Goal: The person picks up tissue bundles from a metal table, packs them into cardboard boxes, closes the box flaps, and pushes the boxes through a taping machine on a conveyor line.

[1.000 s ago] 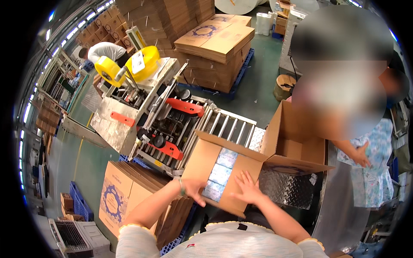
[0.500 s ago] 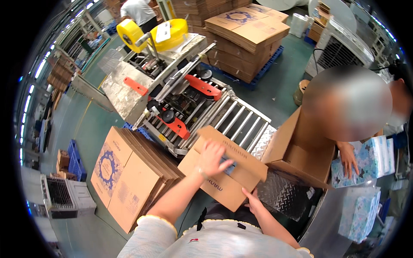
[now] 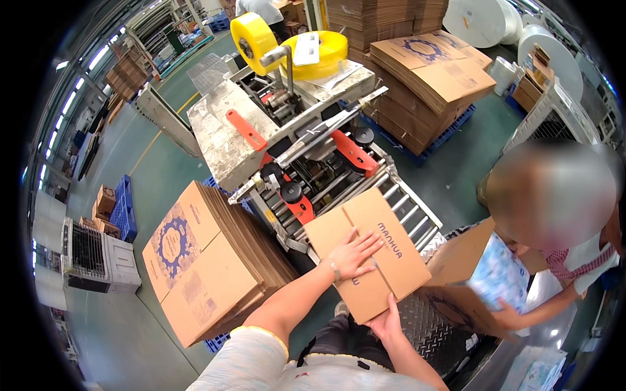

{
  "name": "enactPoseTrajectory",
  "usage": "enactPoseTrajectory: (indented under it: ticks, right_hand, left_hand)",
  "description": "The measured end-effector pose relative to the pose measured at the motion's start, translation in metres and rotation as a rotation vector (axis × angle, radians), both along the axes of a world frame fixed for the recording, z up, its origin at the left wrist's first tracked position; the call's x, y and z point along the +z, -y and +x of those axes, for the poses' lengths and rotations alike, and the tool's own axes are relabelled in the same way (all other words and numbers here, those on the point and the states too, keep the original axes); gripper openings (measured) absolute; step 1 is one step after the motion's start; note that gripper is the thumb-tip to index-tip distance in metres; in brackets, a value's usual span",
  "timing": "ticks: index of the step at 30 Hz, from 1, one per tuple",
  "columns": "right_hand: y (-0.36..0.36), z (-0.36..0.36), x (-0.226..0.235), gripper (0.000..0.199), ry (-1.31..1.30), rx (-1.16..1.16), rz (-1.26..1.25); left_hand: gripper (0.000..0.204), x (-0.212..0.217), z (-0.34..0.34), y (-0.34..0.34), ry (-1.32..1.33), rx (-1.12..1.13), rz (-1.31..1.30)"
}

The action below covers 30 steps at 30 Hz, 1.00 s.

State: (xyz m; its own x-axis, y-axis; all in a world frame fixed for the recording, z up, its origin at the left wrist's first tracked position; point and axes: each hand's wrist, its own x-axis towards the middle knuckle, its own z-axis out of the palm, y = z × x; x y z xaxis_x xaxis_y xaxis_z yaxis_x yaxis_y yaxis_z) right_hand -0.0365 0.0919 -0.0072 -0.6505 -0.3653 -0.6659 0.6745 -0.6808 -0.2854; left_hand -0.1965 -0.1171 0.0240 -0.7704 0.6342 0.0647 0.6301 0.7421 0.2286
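A brown cardboard box [image 3: 395, 268] is in front of me at the near end of a roller conveyor [image 3: 407, 210], its top flaps folded down so that they meet at a seam. My left hand [image 3: 352, 256] lies flat on the top across that seam, fingers spread. At the box's near corner my right hand [image 3: 386, 319] grips the edge, thumb on the side and the other fingers out of sight underneath. Just beyond the box is a tape sealing machine [image 3: 228, 127] with red guide arms, black rollers and yellow tape rolls [image 3: 318, 57].
A stack of flattened cartons [image 3: 189, 260] leans at my left. More cartons [image 3: 433, 85] are piled on a blue pallet behind the conveyor. At right a co-worker holds a blue-patterned package [image 3: 501, 277] at an open carton [image 3: 456, 264]. Diamond-plate metal [image 3: 424, 317] lies beside my legs.
The box's raised flap has been folded flat beneath my left hand. My right hand stays at its near corner. The co-worker has lifted a blue-patterned package to the open carton, which is now tilted.
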Motion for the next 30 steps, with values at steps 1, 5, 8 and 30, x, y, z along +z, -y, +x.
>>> enactPoseTrajectory:
  ticks: [1,5,8,30]
  right_hand:
    - [0.006,-0.018,0.0,0.075,-0.026,0.008,0.003]
    - [0.02,-0.096,-0.006,0.079,-0.09,-0.015,0.019]
    - [0.031,-0.161,-0.026,0.082,-0.129,-0.084,0.232]
    - [0.051,-0.071,-0.071,0.013,-0.062,0.549,0.632]
  left_hand:
    - [0.074,-0.003,-0.018,0.003,-0.015,-0.024,0.025]
    - [0.069,-0.017,-0.087,0.016,-0.061,0.051,0.022]
    - [0.059,-0.028,-0.125,0.028,-0.137,0.182,0.091]
    - [0.061,-0.02,0.233,0.268,0.144,0.771,-0.262]
